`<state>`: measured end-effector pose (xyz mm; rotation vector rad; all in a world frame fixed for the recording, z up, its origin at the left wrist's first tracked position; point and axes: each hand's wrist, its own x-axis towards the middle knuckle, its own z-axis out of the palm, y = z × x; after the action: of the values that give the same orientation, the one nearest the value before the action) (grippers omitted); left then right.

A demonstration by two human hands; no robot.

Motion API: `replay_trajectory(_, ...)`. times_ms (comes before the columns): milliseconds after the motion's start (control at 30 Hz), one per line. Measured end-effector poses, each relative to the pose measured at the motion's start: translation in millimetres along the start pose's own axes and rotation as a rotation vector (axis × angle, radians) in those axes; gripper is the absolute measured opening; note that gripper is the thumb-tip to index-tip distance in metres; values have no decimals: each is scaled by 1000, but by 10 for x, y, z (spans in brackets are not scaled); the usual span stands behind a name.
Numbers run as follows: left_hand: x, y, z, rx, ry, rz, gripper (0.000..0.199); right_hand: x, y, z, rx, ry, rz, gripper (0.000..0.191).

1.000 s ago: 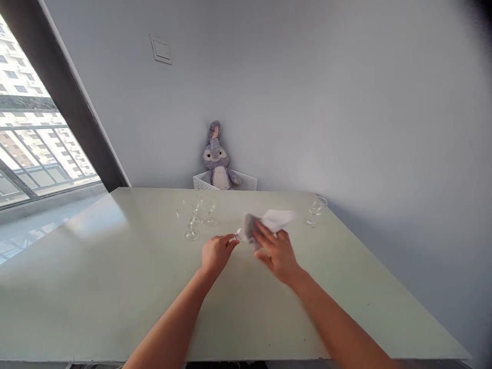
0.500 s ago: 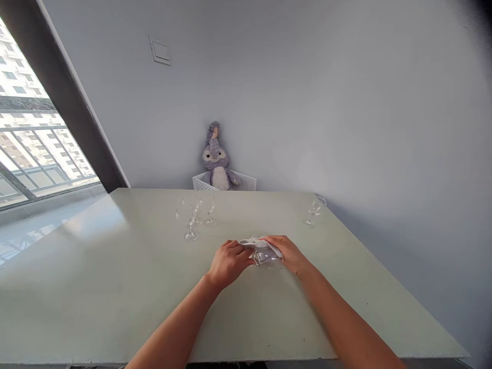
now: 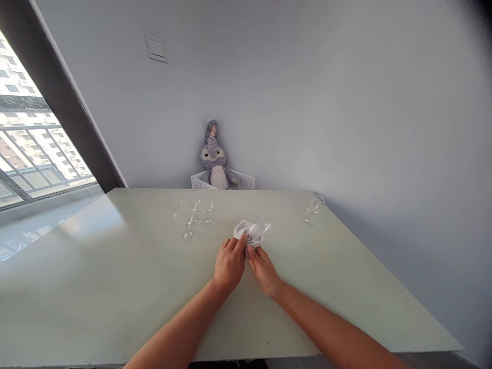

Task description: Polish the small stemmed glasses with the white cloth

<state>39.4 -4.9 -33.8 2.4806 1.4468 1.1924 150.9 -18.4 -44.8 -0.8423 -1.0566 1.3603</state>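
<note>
My left hand (image 3: pixel 229 262) and my right hand (image 3: pixel 264 269) meet at the middle of the table, both closed around one stemmed glass (image 3: pixel 265 227) and a white cloth (image 3: pixel 241 228). The clear glass is tilted, its bowl pointing away from me and to the right. The cloth bunches around its lower part, pressed there by my left fingers. My right thumb and fingers grip the near end of the glass, where the stem and foot are mostly hidden by hands and cloth.
Several clear stemmed glasses (image 3: pixel 189 234) stand upright at the left back of the pale table (image 3: pixel 115 287). Another stemmed glass (image 3: pixel 308 221) stands near the right edge. Behind the table, a purple plush toy (image 3: pixel 213 154) sits in a white perforated basket (image 3: pixel 246 181).
The glass has turned in my hands, so its bowl now points away from me. My right hand has shifted left and closer to me, and the cloth has moved toward the stem end.
</note>
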Motion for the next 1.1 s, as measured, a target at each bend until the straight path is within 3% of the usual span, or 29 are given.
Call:
replay_trajectory(100, -17, 125, -8, 11, 16, 29, 33, 57, -38, -65, 25, 61, 32, 34)
replay_trajectory(200, 6, 140, -40, -146, 52, -60, 28, 98, -123, -132, -24, 98, 49, 36)
replay_trajectory(300, 67, 46, -76, -461, 88, -274, 35, 102, -138, -160, -167, 105, 78, 39)
replay_trajectory(400, 136, -36, -121, -948, -13, -544, 66, 91, -78, -149, -312, -44, 88, 42)
replay_trajectory(500, 179, -49, -168, -1291, -106, -693, 68, 90, -40, -145, -412, -117, 68, 43)
replay_trajectory(633, 192, -61, -173, -1343, -48, -793, 58, 84, -129, -207, -557, 7, -47, 39)
replay_trajectory(733, 188, -124, -141, -1356, 47, -857, 56, 39, -242, -239, -823, 94, -276, 34)
replay_trajectory(833, 186, -184, -136, -1361, 111, -887, 54, -13, -302, -206, -1167, -135, -540, 26)
replay_trajectory(933, 197, -208, -171, -1353, 185, -898, 53, -26, -283, -174, -1352, -348, -656, 26)
replay_trajectory(1100, 263, -275, -252, -1374, 425, -860, 49, -14, -228, -212, -1300, -229, -653, 31)
